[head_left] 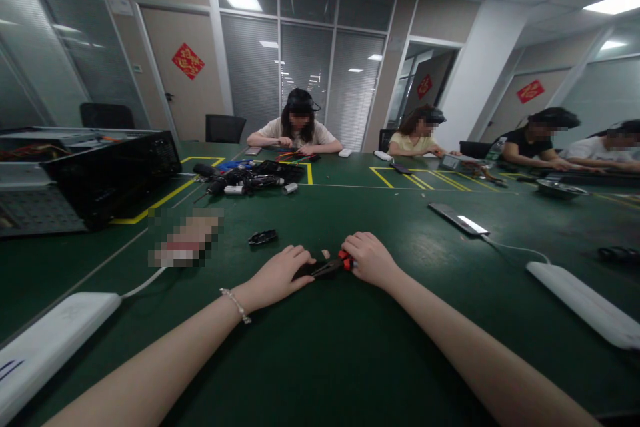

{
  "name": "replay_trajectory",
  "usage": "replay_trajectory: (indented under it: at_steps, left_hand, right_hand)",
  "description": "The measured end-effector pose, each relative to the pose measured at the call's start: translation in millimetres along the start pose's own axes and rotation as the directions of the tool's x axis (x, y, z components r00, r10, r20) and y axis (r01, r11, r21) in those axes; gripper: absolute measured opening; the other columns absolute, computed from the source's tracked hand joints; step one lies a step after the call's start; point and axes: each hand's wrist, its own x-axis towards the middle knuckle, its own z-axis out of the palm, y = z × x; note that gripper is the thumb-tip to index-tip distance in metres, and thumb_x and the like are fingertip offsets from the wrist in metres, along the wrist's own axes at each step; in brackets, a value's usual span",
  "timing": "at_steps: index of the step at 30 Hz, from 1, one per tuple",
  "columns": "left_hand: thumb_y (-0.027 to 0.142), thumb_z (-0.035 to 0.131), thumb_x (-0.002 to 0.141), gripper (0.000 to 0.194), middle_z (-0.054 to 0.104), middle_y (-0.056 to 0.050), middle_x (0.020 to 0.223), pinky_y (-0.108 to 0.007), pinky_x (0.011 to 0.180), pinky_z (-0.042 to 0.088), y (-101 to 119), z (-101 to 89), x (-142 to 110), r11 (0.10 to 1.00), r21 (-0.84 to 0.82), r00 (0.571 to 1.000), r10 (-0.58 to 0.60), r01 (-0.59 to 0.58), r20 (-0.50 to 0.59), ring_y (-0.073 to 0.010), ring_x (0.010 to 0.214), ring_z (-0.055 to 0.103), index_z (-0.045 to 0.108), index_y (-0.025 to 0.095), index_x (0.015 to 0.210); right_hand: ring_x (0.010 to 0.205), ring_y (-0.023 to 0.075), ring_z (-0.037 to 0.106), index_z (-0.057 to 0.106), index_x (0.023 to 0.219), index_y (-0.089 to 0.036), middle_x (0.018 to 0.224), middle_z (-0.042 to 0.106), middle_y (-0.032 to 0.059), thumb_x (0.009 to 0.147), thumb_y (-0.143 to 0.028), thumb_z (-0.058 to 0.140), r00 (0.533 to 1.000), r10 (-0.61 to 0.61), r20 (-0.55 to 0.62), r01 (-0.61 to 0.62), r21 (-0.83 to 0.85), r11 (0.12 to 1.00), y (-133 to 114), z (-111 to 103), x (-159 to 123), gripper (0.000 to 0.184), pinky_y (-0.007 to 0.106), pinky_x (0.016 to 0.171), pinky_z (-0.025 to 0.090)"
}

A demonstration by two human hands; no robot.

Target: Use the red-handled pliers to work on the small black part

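My right hand [371, 259] is closed around the red handles of needle-nose pliers [327, 268], whose dark jaws point left. At the tip of the jaws, my left hand [275, 273] pinches a small black piece [302, 271] between thumb and fingers. Most of that piece is hidden, so its kind is unclear. A tiny beige scrap [326, 253] lies on the green table just beyond the pliers. Farther off to the left rests a small black part [263, 237] with an uneven outline.
A black computer case [115, 177] stands at left, near a heap of cables and tools [245, 177]. White power banks [60, 330] [583, 300] flank my arms, each cabled to a phone [457, 219]. Several people sit across the table and to the right.
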Motion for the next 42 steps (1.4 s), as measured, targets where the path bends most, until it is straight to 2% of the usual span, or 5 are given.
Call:
replay_trajectory:
  at_steps: [8, 27, 36, 42]
  left_hand:
    - [0.031, 0.051, 0.082, 0.023, 0.049, -0.002, 0.099, -0.030, 0.076, 0.039, 0.8, -1.7, 0.1, 1.000, -0.001, 1.000, 0.014, -0.014, -0.001, -0.0184, 0.089, 0.047, 0.049, 0.022, 0.103]
    - [0.033, 0.050, 0.082, 0.024, 0.049, -0.003, 0.099, -0.030, 0.076, 0.039, -1.9, 1.0, 0.6, 1.000, -0.004, 1.000, 0.012, -0.012, -0.002, -0.0189, 0.090, 0.046, 0.049, 0.022, 0.103]
    - [0.034, 0.050, 0.082, 0.021, 0.049, -0.002, 0.098, -0.029, 0.074, 0.040, -2.1, 0.4, 0.1, 1.000, -0.006, 1.000, 0.008, -0.008, 0.005, -0.0181, 0.087, 0.047, 0.049, 0.022, 0.100]
    - [0.033, 0.050, 0.083, 0.019, 0.049, -0.003, 0.098, -0.030, 0.075, 0.039, -1.7, 0.6, 0.4, 1.000, 0.006, 1.000, 0.011, -0.011, -0.001, -0.0184, 0.088, 0.046, 0.048, 0.021, 0.097]
  right_hand:
    - [0.086, 0.0191, 0.045, 0.055, 0.089, -0.016, 0.090, 0.055, 0.0065, 0.065, -0.014, 0.053, 0.999, -0.009, -0.036, 0.010, 0.020, 1.000, 0.8, 1.1, -0.8, 0.025, 0.031, 0.078, 0.031]
    - [0.079, 0.0176, 0.046, 0.055, 0.084, -0.016, 0.086, 0.056, 0.0056, 0.065, -0.012, 0.051, 0.999, 0.013, -0.042, -0.011, 0.026, 1.000, 0.5, 2.5, 0.5, 0.020, 0.028, 0.072, 0.031]
    - [0.081, 0.0174, 0.047, 0.055, 0.084, -0.016, 0.087, 0.057, 0.0055, 0.067, -0.014, 0.052, 0.994, 0.036, -0.106, -0.026, 0.094, 0.995, 0.9, 3.2, -0.4, 0.018, 0.029, 0.074, 0.033]
    - [0.083, 0.0186, 0.049, 0.053, 0.099, -0.015, 0.090, 0.058, 0.0069, 0.066, -0.012, 0.051, 0.990, 0.047, -0.136, -0.029, 0.134, 0.991, 1.0, 6.1, -1.0, 0.033, 0.030, 0.074, 0.035]
